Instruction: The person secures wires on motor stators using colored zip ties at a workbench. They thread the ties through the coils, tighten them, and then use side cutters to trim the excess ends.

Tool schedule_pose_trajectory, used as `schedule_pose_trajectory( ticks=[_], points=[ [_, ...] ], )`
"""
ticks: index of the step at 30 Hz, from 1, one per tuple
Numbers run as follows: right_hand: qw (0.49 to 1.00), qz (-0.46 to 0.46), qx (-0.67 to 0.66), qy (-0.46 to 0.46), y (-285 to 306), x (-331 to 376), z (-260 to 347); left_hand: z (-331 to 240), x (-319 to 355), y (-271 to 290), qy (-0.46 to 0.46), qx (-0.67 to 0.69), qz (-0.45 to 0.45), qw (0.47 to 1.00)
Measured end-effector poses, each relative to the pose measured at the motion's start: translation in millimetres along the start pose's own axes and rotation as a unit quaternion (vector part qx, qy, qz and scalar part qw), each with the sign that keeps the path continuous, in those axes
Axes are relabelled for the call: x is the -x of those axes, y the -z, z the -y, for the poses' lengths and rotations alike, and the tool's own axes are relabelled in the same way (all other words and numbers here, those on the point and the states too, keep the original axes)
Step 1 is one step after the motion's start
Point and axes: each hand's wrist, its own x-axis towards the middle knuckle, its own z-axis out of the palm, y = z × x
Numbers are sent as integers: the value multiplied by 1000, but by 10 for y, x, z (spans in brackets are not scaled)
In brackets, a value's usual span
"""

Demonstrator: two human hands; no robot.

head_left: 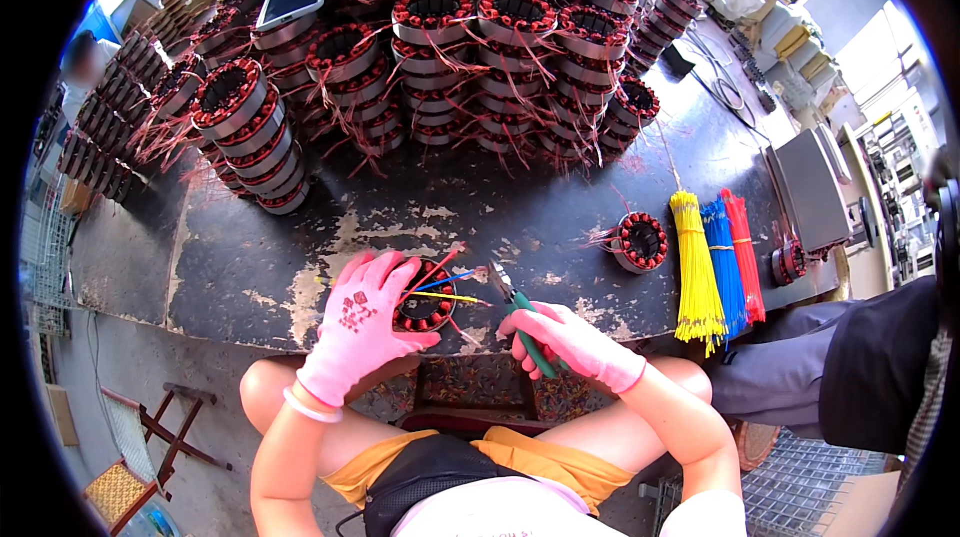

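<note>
My left hand (pixel 362 317), in a pink glove, grips the left side of a motor stator (pixel 430 322) with red windings at the table's near edge. Red, blue and yellow wires stick out of the stator toward the right. My right hand (pixel 575 339), also gloved in pink, is closed around green-handled wire cutters (pixel 522 305). The cutters' jaws point up and left, just right of the wire ends. Whether the jaws touch any wire I cannot tell. Part of the stator is hidden under my left fingers.
Stacks of stators (pixel 430 57) with loose red leads fill the back of the dark worn table (pixel 330 207). One stator (pixel 641 241) sits alone at right, beside yellow (pixel 697 272), blue (pixel 722 267) and red wire bundles (pixel 741 255). Someone in grey trousers (pixel 780 367) is at right.
</note>
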Motion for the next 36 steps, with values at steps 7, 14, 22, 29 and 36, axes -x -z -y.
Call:
schedule_pose_trajectory(
  ticks=[7,14,22,29,36],
  points=[
    [988,93,-121,-12,143,64,-228,-53,31,35,20,20,-13,1000],
    [994,84,-72,-5,4,-18,-130,-15,26,43,26,31,11,999],
    [999,35,-21,33,-25,-121,-57,-12,22,3,23,42,-5,999],
    [991,60,-119,24,13,-6,-75,-237,59,-51,155,-49,-30,986],
    [987,132,-87,-10,-12,-174,-199,-260,41,-101,183,-67,-49,980]
  ],
)
